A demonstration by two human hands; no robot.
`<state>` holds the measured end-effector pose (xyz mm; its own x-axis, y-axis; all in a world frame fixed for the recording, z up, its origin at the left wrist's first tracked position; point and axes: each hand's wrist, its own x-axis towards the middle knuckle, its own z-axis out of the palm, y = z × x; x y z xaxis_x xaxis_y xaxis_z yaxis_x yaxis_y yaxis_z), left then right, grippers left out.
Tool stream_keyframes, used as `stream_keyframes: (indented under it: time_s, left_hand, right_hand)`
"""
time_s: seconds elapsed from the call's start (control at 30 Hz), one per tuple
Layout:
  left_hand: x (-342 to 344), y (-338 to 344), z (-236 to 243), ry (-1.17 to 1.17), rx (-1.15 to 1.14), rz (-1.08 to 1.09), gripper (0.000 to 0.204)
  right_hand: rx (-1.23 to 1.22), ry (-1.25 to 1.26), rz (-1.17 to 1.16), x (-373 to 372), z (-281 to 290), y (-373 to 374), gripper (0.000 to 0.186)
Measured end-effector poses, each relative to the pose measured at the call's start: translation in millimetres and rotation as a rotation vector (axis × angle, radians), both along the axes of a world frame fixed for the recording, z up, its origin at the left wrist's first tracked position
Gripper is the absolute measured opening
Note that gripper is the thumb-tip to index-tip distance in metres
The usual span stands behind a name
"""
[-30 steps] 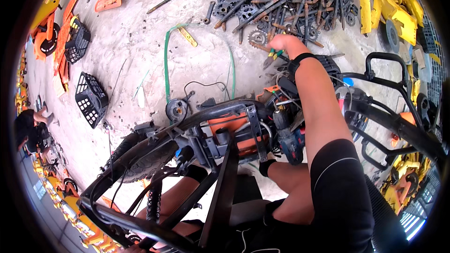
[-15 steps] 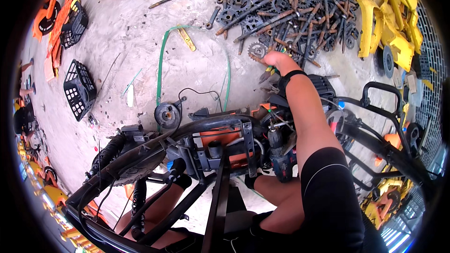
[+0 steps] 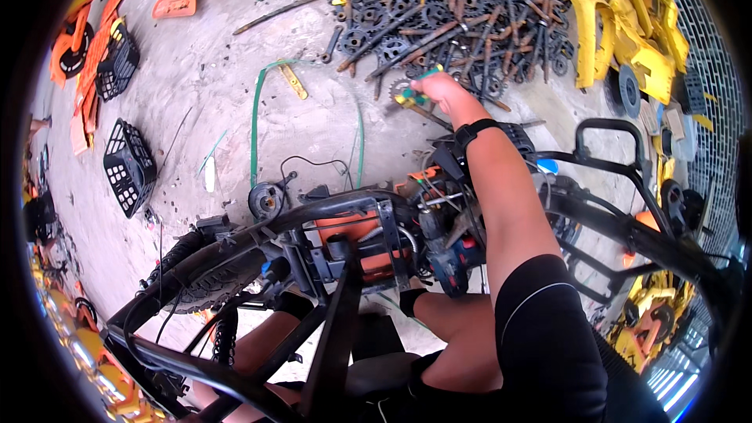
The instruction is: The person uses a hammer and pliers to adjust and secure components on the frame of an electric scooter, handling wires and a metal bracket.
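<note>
My right hand (image 3: 445, 90) reaches forward over the black vehicle frame (image 3: 155, 345), closed on a green-and-yellow-handled hand tool (image 3: 415, 97) at the near edge of the pile of rusty sprockets and rods (image 3: 446, 12). Below that forearm, a cordless drill (image 3: 442, 254) rests among cables beside an orange casing (image 3: 345, 227) inside the frame. A round black metal part (image 3: 266, 200) lies along the far side of the frame. My left hand is out of the picture; my bare legs show beneath the frame.
Black plastic baskets (image 3: 129, 166) and orange panels (image 3: 172, 4) lie on the concrete floor (image 3: 196, 70) at the left. Green strapping (image 3: 255, 125) loops across the middle. Yellow body panels (image 3: 627, 31) are heaped at the right. Part of another person (image 3: 37, 215) shows at the far left rim.
My right hand has shifted left and turned, lifting the green-and-yellow tool so more of it shows. The whole view has shifted somewhat, moving the frame leftward in the picture.
</note>
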<state>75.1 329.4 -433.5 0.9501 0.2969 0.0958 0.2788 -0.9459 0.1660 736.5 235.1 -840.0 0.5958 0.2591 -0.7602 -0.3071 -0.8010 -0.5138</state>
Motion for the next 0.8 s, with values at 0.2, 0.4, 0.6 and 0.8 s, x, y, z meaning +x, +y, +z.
stream_keyframes:
  time_s: [0.2,0.4,0.6,0.8]
  left_hand:
    - [-17.7,-0.6,22.1,-0.030,0.020,-0.012,0.030]
    - [-84.5,16.3,11.1,0.025,-0.004,-0.045,0.032]
    - [-49.2,2.7,6.7,-0.138,0.074,-0.028,0.023]
    - [-40.4,4.4,7.1,-0.102,0.077,-0.037,0.024]
  right_hand:
    - [0.612,-0.108,-0.054,-1.9,79.8,-8.8,0.031]
    - [0.829,-0.598,0.122,-3.9,225.2,-27.8,0.028]
    - [0.555,-0.737,0.057,-54.3,322.9,-98.2,0.013]
    - [0.197,-1.039,0.326,-106.1,343.5,-193.6,0.031]
